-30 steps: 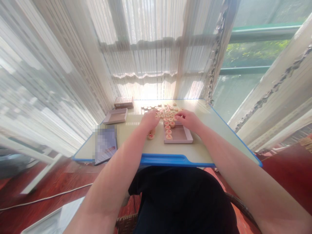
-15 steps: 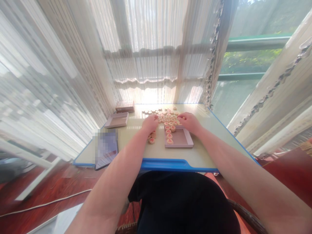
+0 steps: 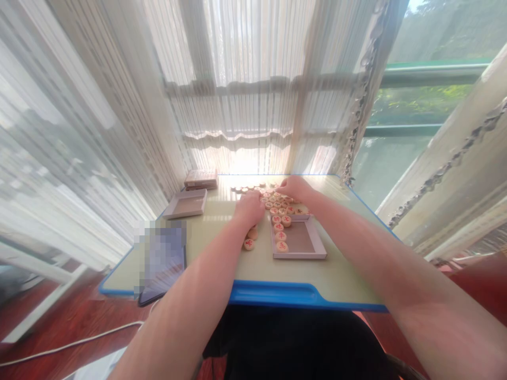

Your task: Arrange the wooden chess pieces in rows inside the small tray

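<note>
Left hand (image 3: 249, 207) lies palm down on the tabletop (image 3: 222, 248), fingers loosely curled over the near left edge of the heap of round wooden pieces (image 3: 277, 200). Whether it grips a piece cannot be told; its underside is hidden. Two loose pieces (image 3: 249, 244) sit on the tabletop just below the wrist.

Right hand (image 3: 293, 186) is at the far side of the heap, fingers bent down onto the pieces. Grip cannot be told from this angle.

Shallow open box (image 3: 312, 248) lies on the tabletop right of the left forearm, near end towards the person. Several red-marked pieces (image 3: 280, 236) lie in a column along its left inner wall; the rest of its floor is bare.

Change against a second ago: the right hand then rested at the box's far edge; it is now further away, on the far part of the heap. The left hand sits at much the same spot on the heap's left edge. Box and the two loose pieces keep their places on the tabletop; the camera has tipped down slightly.

Elsewhere: a second open tray (image 3: 186, 203) and a closed flat box (image 3: 201, 178) at the far left, a blurred dark tablet (image 3: 162, 261) at the near left corner, sheer curtains (image 3: 237, 79) behind.
</note>
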Available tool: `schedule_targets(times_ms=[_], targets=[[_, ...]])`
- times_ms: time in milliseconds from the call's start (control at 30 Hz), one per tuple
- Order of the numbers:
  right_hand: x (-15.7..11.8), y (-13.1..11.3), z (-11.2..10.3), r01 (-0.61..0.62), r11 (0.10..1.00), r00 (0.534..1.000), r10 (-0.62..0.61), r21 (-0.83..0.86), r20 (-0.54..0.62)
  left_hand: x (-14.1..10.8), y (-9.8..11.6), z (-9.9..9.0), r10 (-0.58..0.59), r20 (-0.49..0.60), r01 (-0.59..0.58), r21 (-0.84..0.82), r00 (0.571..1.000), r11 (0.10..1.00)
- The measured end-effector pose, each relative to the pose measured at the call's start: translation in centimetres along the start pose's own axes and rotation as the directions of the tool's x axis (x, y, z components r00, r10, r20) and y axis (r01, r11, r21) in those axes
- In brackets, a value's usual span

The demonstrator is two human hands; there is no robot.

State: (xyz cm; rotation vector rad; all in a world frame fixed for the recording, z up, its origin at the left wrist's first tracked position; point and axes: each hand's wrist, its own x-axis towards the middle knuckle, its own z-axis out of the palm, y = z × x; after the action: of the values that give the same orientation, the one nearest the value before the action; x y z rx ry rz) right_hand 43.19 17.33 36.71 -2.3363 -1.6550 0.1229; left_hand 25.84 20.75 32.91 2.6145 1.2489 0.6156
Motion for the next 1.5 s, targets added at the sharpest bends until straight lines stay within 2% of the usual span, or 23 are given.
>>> schedule_targets(times_ms=[100,267,467,633,800,933,1033,1267,1367,1500], targets=[[0.5,-0.1,0.5,-0.045,0.996,0.998,0.048,-0.076,0.040,-0.1,0.1,-0.1,-0.019,-0.006,0.019,-0.011,1.000,1.000],[0.5,-0.1,0.6,-0.136,0.990,0.990,0.137,-0.033,0.044,-0.2,0.2,-0.3,-0.018,0.008,0.018,0.013,1.000,1.000],[0.6,-0.9,0.9,-0.131,0.988,0.990,0.134,-0.085,0.039,-0.2,0.2,-0.3,-0.011,0.031,0.010,0.020,0.999,1.000],[-0.6,-1.4,0.4,-0.051,0.998,0.997,0.049,-0.034,-0.055,-0.2,0.2,-0.3,0.008,0.037,-0.009,0.033,0.999,0.999],[-5.5,-0.8,-2.2,0.161,0.984,0.968,-0.142,0.080,-0.209,-0.3,0.4,-0.5,0.006,0.039,-0.007,0.032,0.999,0.999],[-10.1,0.7,-2.9,0.212,0.950,0.976,-0.192,0.227,-0.106,-0.5,0.7,-0.6,0.030,0.040,-0.031,0.013,0.999,0.999],[-12.1,2.0,-2.8,0.290,0.911,0.957,-0.278,0.292,-0.082,-0.8,0.8,-0.7,0.066,0.023,-0.066,0.003,0.998,0.998],[-13.1,2.4,-3.1,0.430,0.865,0.871,-0.473,0.258,0.133,-0.8,0.4,-0.7,0.088,-0.023,-0.089,-0.040,0.996,0.995],[-13.2,2.2,-2.4,0.469,0.854,0.845,-0.508,0.225,0.166,-0.8,0.2,-0.6,0.087,-0.021,-0.088,-0.030,0.996,0.996],[-13.1,2.3,-1.6,0.510,0.828,0.822,-0.549,0.234,0.149,-0.9,0.1,-0.5,0.082,-0.004,-0.082,-0.009,0.997,0.997]])
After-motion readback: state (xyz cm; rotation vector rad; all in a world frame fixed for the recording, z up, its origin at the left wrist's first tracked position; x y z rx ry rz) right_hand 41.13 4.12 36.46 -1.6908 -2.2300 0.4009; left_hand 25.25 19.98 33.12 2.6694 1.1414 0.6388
